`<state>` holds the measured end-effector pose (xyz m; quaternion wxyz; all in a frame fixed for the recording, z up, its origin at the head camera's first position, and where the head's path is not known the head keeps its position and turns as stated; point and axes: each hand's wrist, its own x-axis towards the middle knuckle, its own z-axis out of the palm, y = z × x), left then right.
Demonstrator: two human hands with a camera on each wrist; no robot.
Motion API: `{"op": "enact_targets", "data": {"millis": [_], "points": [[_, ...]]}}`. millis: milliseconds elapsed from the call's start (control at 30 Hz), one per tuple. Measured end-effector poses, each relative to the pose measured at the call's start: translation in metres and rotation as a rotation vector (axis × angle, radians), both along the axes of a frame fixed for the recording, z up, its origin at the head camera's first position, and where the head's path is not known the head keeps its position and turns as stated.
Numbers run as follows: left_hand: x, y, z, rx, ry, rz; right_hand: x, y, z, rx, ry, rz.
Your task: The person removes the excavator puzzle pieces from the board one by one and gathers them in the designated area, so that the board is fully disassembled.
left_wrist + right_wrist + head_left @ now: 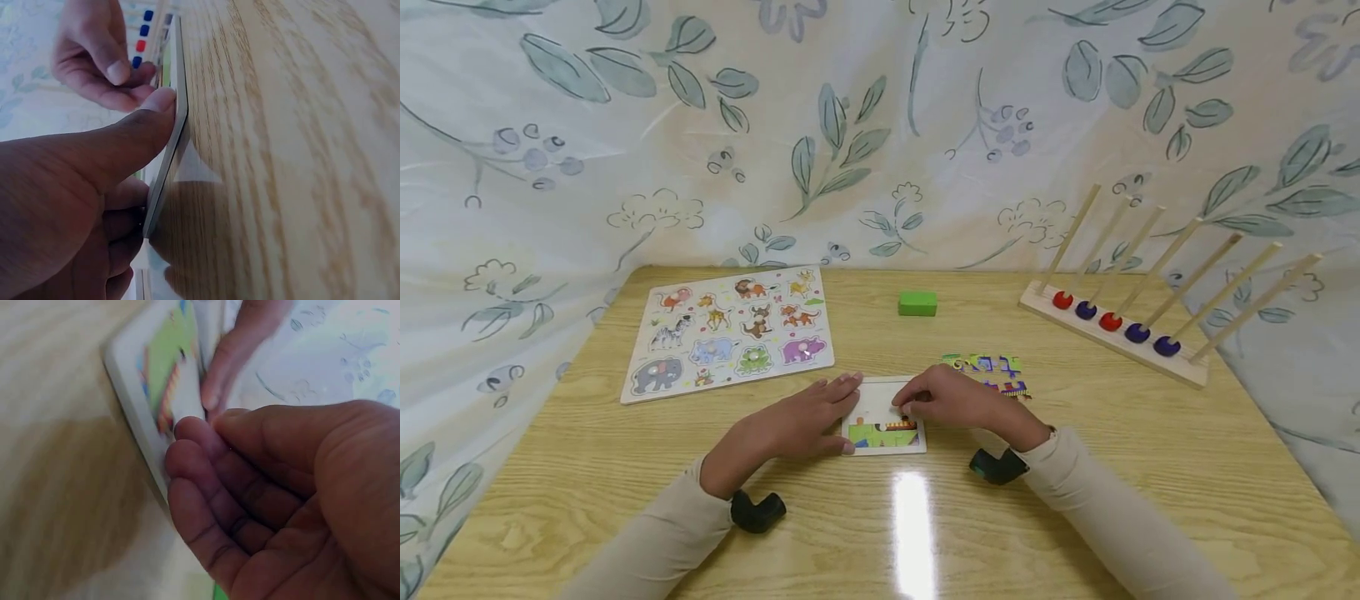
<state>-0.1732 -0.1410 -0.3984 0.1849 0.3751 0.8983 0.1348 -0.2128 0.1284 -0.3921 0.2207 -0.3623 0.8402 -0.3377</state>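
A small white-framed puzzle board (867,392) lies on the table, green and red-yellow pieces (880,435) along its near side and bare white beyond. My left hand (801,417) rests at the board's left side, fingers extended along it. Its thumb (153,109) presses near the close edge. My right hand (951,400) is over the board's right part, its fingers curled and the thumb close to the index fingertip. In the right wrist view those fingertips (187,456) are right at the board, and I cannot tell whether a piece is between them.
Loose puzzle pieces (1000,364) lie beyond my right hand, partly hidden by it. A larger animal peg puzzle (730,333) is at the back left, and a green block (917,303) at the back middle. At the back right stands a wooden peg rack (1075,321) with red and blue beads.
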Motion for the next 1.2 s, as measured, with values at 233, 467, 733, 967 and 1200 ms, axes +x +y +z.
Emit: {"op": "enact_targets", "data": {"millis": [233, 467, 733, 967, 1200], "points": [[-0.001, 0.000, -0.001, 0.014, -0.005, -0.002, 0.005, -0.010, 0.000, -0.018, -0.012, -0.008], [-0.002, -0.002, -0.003, 0.033, -0.003, 0.008, 0.007, -0.021, -0.003, -0.065, -0.059, 0.009], [-0.003, -0.003, -0.003, 0.057, -0.021, 0.012, 0.009, -0.031, -0.008, -0.115, -0.102, 0.013], [-0.004, -0.002, 0.000, 0.044, -0.026, 0.009, 0.014, -0.034, -0.007, -0.132, -0.158, -0.011], [-0.003, -0.004, 0.001, 0.061, -0.037, 0.011, 0.012, -0.036, -0.007, -0.107, -0.147, -0.005]]}}
